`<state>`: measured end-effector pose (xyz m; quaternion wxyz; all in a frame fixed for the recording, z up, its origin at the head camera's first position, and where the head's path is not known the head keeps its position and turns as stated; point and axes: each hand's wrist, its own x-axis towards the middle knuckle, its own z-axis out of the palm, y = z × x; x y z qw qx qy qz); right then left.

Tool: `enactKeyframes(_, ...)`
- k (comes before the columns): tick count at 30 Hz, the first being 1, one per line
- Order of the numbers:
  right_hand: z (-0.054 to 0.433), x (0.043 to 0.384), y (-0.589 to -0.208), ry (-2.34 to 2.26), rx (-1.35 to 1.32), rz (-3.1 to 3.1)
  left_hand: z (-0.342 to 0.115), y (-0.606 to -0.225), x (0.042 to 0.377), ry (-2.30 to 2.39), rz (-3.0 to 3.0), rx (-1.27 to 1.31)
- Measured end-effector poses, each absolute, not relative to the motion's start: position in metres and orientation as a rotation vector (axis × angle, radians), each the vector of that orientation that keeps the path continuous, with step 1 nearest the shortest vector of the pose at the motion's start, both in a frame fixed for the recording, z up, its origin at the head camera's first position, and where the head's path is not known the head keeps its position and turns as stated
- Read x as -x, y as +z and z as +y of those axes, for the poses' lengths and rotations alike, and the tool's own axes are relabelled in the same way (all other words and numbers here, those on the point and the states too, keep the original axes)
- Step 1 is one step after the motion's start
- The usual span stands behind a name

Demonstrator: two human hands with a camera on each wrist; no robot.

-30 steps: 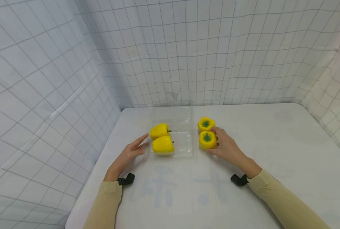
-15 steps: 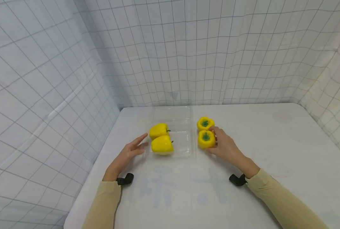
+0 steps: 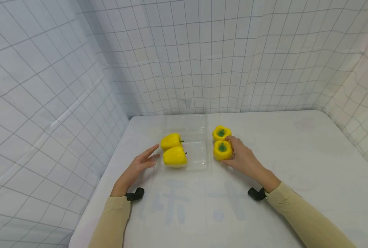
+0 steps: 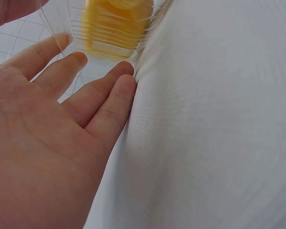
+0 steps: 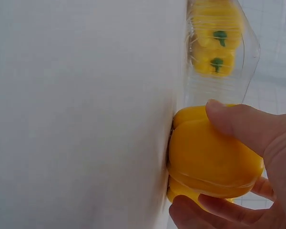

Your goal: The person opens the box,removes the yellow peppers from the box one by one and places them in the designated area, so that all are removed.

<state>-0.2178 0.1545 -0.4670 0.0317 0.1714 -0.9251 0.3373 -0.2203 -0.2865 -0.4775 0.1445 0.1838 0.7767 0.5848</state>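
My right hand (image 3: pixel 246 160) holds a yellow bell pepper (image 5: pixel 214 155) on the white table, thumb on one side and fingers round the other. Its green stem points up in the head view. Just behind it stands another yellow bell pepper (image 3: pixel 221 133), partly hidden by the held one in the right wrist view. My left hand (image 3: pixel 138 167) is at the left side of a clear plastic clamshell box (image 3: pixel 199 166), fingers extended, fingertips right at its ribbed wall in the left wrist view. Inside the box's left half lie a front pepper (image 3: pixel 175 156) and a back pepper (image 3: pixel 170 142), stems pointing right.
The box's clear lid (image 3: pixel 185 121) lies folded back towards the rear wall. White cloth with a grey grid (image 3: pixel 184 69) hangs behind and on both sides. The white table (image 3: pixel 295 155) extends to the right of the peppers.
The head view shifts very slightly. Both hands keep nearly the same places, the right on the front pepper and the left beside the box.
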Motion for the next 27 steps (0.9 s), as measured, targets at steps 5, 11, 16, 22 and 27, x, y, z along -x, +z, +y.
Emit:
enactKeyframes(5, 0.155, 0.216, -0.465, 0.943, -0.537, -2.869, -0.286, -0.477, 0.22, 1.692, 2.231, -0.529)
enactKeyframes(11, 0.154, 0.214, -0.46, 0.889, -0.54, -2.874, -0.286, -0.476, 0.218, 1.694, 2.233, -0.523)
enactKeyframes(16, 0.155, 0.215, -0.456, 0.881, -0.56, -2.86, -0.285, -0.476, 0.217, 1.69, 2.24, -0.511)
enactKeyframes(22, 0.155, 0.213, -0.451, 0.869, -0.56, -2.858, -0.285, -0.475, 0.216, 1.682, 2.249, -0.5)
enactKeyframes(27, 0.156, 0.209, -0.445, 0.859, -0.544, -2.863, -0.285, -0.475, 0.217, 1.689, 2.242, -0.503)
